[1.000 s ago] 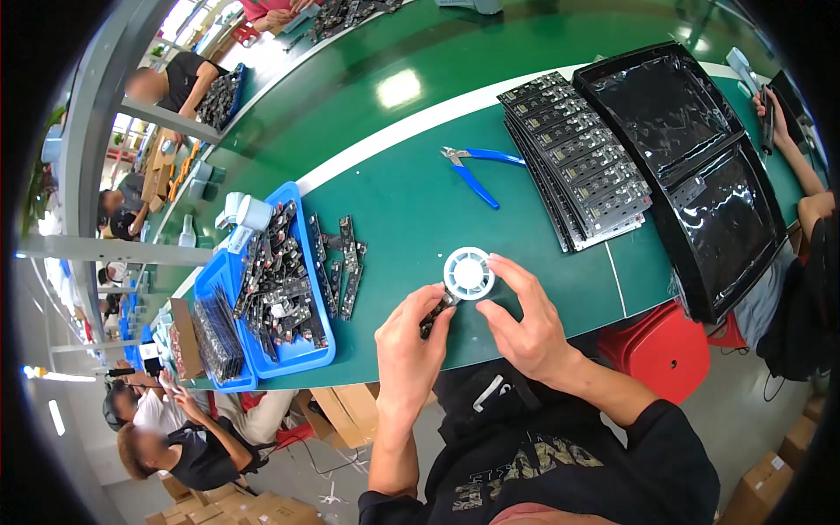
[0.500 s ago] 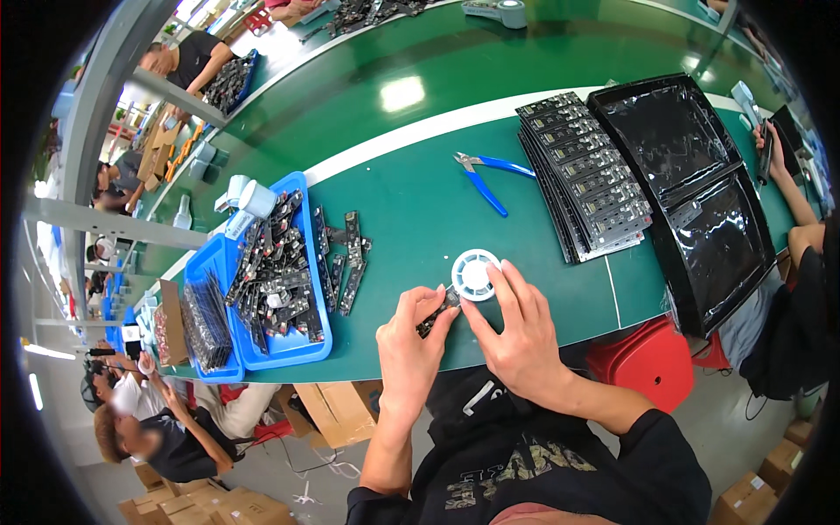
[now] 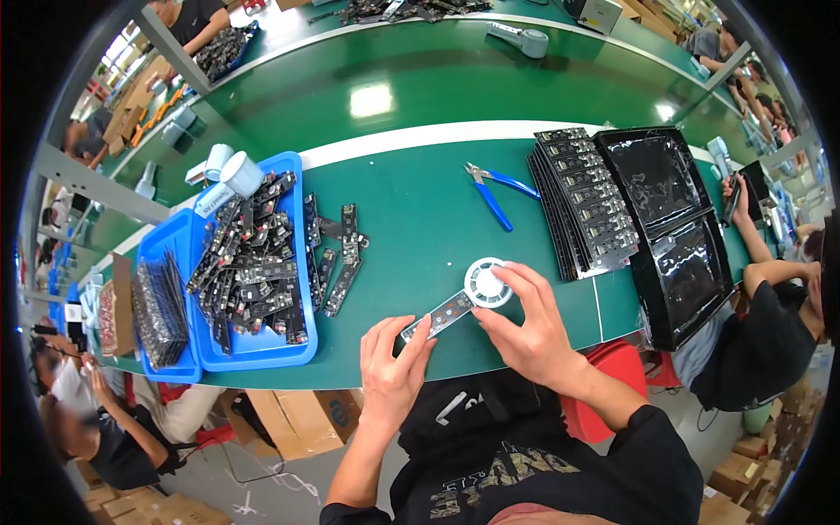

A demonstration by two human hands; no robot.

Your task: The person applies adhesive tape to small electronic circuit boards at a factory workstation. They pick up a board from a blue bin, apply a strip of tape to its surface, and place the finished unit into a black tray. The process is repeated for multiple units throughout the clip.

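Observation:
A narrow dark circuit strip [image 3: 440,313] lies on the green table near its front edge. My left hand [image 3: 394,367] pinches the strip's near end with its fingertips. A white round reel [image 3: 487,283] sits at the strip's far end, and my right hand [image 3: 528,328] holds that reel, fingers curled around it and thumb on its near side. Both forearms come up from the lower edge over my dark printed shirt.
A blue tray [image 3: 254,350] full of dark circuit strips stands to the left, with loose strips [image 3: 343,262] beside it. Blue-handled cutters [image 3: 494,188] lie behind the reel. Stacked boards [image 3: 582,201] and black trays [image 3: 674,227] are on the right. Other people work around the table.
The view has shifted and come closer. My left hand now stretches the strip out from the reel, flat on the table; the right hand stays on the reel.

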